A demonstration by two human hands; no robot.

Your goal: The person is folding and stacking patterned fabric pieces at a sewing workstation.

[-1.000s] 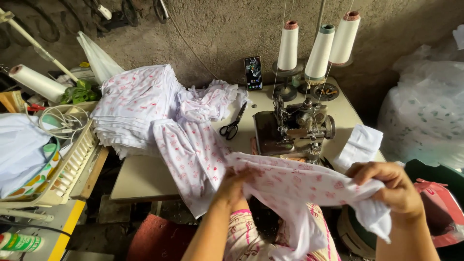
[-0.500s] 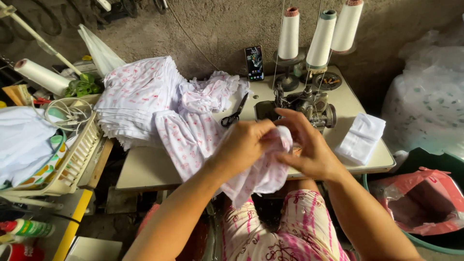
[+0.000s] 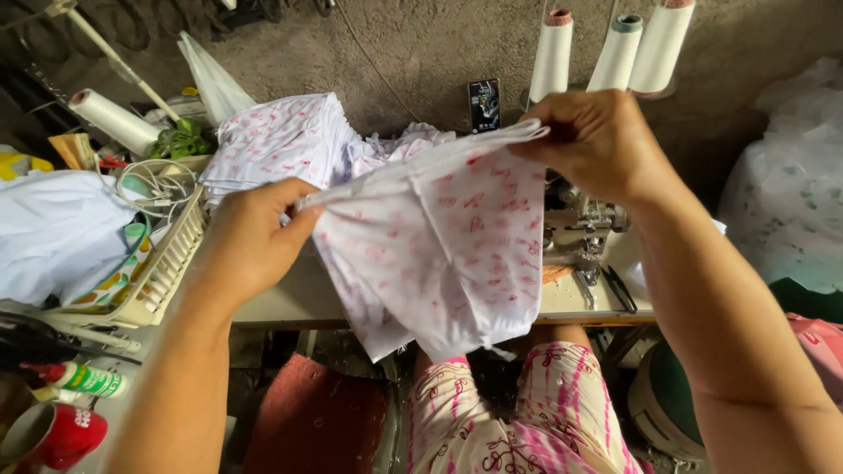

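Observation:
I hold up a white cloth piece with pink print, stretched between both hands above the sewing table. My left hand pinches its left top corner. My right hand grips the right top corner, raised higher. The cloth hangs down in front of me and hides most of the sewing machine. Behind it lies a stack of the same printed cloth.
Three white thread cones stand at the back right. A cream plastic basket with cables and blue cloth sits left. A red cup and a small bottle are at lower left. A white plastic sack stands at right.
The cloth was bunched between both hands low over the table. Now both hands have lifted and pulled apart, spreading it open in front of the machine.

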